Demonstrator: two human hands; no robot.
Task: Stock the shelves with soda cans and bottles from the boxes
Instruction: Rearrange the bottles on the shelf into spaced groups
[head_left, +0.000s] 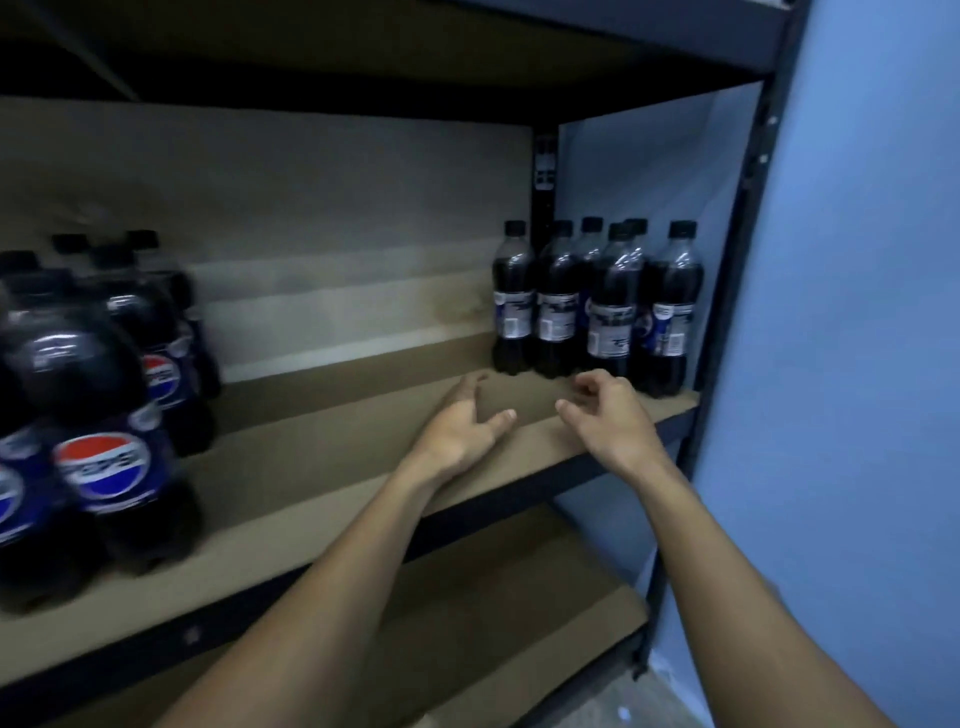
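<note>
Several small dark cola bottles (597, 306) with black caps stand upright in a cluster at the right end of the brown shelf board (322, 467). Several larger cola bottles (109, 415) with red, white and blue labels stand at the left end. My left hand (462, 426) hovers over the shelf in front of the small bottles, fingers relaxed and apart, holding nothing. My right hand (608, 410) is just right of it, fingers loosely curled, empty, a little short of the nearest small bottle.
A dark metal upright (737, 270) frames the shelf's right side, with a blue wall (857, 312) beyond it. Another shelf board (493, 623) lies below and the underside of a higher shelf (363, 67) is above. The shelf's middle stretch holds no bottles.
</note>
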